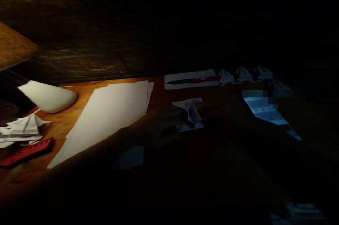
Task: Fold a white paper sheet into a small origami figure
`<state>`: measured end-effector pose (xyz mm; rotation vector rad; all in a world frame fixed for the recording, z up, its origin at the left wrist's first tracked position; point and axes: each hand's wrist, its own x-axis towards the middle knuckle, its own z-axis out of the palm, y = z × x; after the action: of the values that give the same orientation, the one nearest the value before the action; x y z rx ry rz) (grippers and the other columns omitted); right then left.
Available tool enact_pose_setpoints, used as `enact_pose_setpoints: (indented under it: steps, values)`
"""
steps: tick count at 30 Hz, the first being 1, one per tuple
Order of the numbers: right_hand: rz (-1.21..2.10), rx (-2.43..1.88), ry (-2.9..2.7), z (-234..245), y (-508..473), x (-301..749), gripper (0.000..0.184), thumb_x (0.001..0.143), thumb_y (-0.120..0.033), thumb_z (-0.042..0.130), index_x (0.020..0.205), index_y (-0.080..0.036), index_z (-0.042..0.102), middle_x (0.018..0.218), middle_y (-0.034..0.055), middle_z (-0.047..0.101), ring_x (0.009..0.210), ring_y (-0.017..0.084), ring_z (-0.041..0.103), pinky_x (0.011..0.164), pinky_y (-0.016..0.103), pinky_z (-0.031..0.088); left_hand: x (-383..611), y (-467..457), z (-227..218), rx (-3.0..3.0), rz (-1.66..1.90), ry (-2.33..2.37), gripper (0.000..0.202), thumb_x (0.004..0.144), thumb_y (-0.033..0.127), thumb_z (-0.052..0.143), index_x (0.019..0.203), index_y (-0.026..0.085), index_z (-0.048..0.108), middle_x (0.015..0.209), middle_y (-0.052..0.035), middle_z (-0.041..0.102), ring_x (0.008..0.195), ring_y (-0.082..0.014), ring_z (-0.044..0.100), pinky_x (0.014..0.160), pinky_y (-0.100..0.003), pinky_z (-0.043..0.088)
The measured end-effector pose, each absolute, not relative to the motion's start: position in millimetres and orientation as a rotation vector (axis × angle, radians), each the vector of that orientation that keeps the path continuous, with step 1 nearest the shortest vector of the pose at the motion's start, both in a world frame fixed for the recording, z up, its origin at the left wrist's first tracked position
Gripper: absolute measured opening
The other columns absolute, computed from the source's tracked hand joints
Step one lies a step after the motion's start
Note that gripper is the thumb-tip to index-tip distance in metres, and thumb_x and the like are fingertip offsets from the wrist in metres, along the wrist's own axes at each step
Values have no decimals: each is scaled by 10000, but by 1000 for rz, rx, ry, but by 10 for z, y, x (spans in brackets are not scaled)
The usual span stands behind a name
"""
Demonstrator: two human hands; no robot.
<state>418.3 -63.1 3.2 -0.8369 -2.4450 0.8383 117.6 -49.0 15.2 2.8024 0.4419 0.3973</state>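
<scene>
A small white piece of paper [194,114] lies on the dark tabletop, its middle curled up into a raised fold. My left hand [165,121] reaches in from the lower left, fingers bent over the paper's left side and gripping it. From the right comes my right hand [218,112], close against the paper's right side; deep shadow hides its fingers. Behind the paper, a knife [193,80] with a dark blade and red handle rests on a white paper strip [172,76]. Several folded paper shapes [243,74] stand in a row to its right.
White sheets [111,112] lie left of my hands, near a pale lamp base [50,96]. Folded papers [23,129] and a red slotted object [28,151] sit far left. A lit phone [267,110] showing a timer lies right. A wall [92,48] rises behind.
</scene>
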Motion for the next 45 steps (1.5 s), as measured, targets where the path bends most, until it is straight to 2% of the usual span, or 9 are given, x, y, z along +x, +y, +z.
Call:
enact_pose_setpoints:
  steps: [8, 15, 21, 28, 32, 35, 37, 41, 45]
  values:
    - [752, -857, -2475, 1, -594, 4209, 369, 889, -99, 625, 1143, -313, 787, 1315, 19, 722, 1189, 218, 669, 1033, 399, 500, 1196, -460, 188, 2802, 446, 348, 362, 977, 274, 641, 1338, 252, 663, 1302, -108, 682, 1301, -287, 576, 1107, -475, 492]
    - [850, -767, -2423, -85, -521, 4281, 351, 888, -119, 625, 1107, -332, 797, 1226, 18, 742, 1131, 216, 679, 983, 405, 516, 1214, -420, 163, 2779, 404, 355, 339, 1013, 181, 538, 1281, 290, 714, 1161, -89, 703, 1179, -254, 604, 1013, -425, 523]
    - [814, -826, -2441, -112, -515, 4286, 376, 844, -107, 655, 1109, -331, 803, 1231, 28, 738, 1138, 231, 677, 987, 408, 510, 1253, -432, 74, 2774, 492, 487, 245, 1033, 268, 570, 1181, 304, 762, 1136, -67, 705, 1161, -237, 597, 1000, -411, 527]
    - [748, -859, -2466, -61, -583, 4245, 366, 843, -88, 652, 1115, -305, 763, 1189, 35, 730, 1075, 245, 680, 909, 387, 510, 1285, -472, 63, 2793, 540, 537, 145, 996, 278, 636, 1110, 239, 719, 1084, -59, 697, 1090, -232, 619, 978, -412, 527]
    - [738, -1081, -2355, 11, -686, 4215, 484, 829, -106, 677, 1274, -291, 641, 1161, 34, 752, 974, 238, 706, 810, 347, 522, 1267, -491, 43, 2690, 576, 727, 459, 909, 284, 716, 1338, 225, 563, 1258, -98, 664, 1176, -276, 617, 995, -453, 531]
    - [825, -1072, -2298, 56, -729, 4187, 668, 834, -95, 652, 1451, -310, 515, 1265, 32, 741, 1059, 235, 711, 875, 354, 540, 1264, -493, 27, 2623, 579, 787, 663, 877, 291, 745, 1464, 229, 444, 1356, -123, 631, 1231, -299, 610, 1008, -474, 533]
    - [785, -1062, -2325, 76, -731, 4168, 722, 839, -94, 629, 1508, -328, 492, 1342, 36, 715, 1130, 251, 699, 931, 390, 535, 1266, -482, 15, 2629, 569, 779, 675, 883, 298, 744, 1482, 233, 440, 1357, -126, 626, 1234, -296, 609, 1010, -471, 536]
    - [690, -1106, -2372, 111, -714, 4138, 532, 919, -181, 596, 1430, -330, 622, 1299, 45, 740, 1078, 263, 718, 902, 406, 540, 1271, -443, -1, 2625, 567, 721, 545, 920, 336, 722, 1416, 214, 532, 1282, -125, 649, 1166, -269, 632, 966, -444, 560]
    - [697, -1113, -2350, 166, -723, 4130, 367, 1003, -295, 548, 1334, -316, 703, 1249, 48, 761, 1051, 256, 722, 887, 398, 535, 1283, -420, 9, 2631, 593, 624, 503, 931, 315, 705, 1404, 222, 562, 1289, -117, 672, 1176, -269, 629, 978, -468, 551]
